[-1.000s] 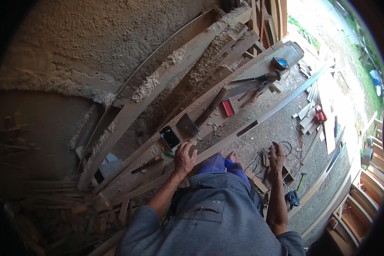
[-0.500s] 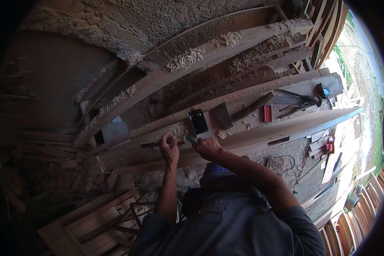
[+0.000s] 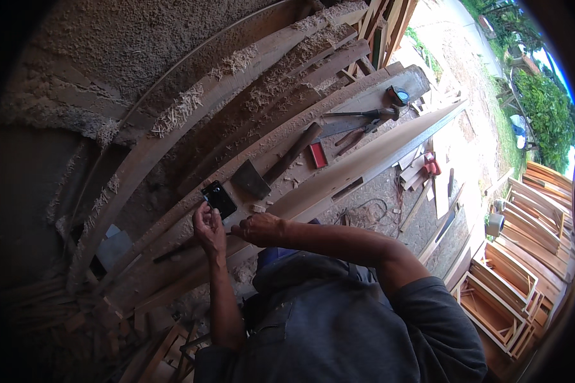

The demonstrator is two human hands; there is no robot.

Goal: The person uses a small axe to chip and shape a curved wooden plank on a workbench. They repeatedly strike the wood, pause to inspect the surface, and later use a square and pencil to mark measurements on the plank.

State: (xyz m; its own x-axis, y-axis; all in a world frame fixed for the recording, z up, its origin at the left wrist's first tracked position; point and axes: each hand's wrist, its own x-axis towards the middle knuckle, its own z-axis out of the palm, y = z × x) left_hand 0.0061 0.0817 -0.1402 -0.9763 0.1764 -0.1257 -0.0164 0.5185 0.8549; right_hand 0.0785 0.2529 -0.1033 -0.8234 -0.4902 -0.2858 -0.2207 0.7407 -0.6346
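Observation:
Side by side over a long wooden beam [image 3: 313, 196] are my two hands. My left hand [image 3: 209, 228] has its fingers curled up with the thumb against them, right by a black rectangular case [image 3: 220, 198]; whatever it may pinch is hidden. My right hand [image 3: 260, 228] is closed in a fist just right of it, its fingertips toward the left hand. The slim green thing seen there earlier is now covered. A dark flat bar [image 3: 171, 251] lies on the wood beside my left wrist. Beyond the right hand rests a hatchet-like tool with a broad blade [image 3: 250, 180] and wooden handle [image 3: 294, 153].
A red tray [image 3: 318, 155], pincers [image 3: 351, 138] and a round black item with bluish glass [image 3: 398, 96] lie farther along the bench. The beam has a slot [image 3: 347, 188]. Curved planks with shavings [image 3: 179, 112] stand behind. Wooden frames [image 3: 492, 306] are stacked at right.
The whole view has swung, shifting the bench left and tilting it. My left hand is now closer to the black case. The green thing by my right hand no longer shows.

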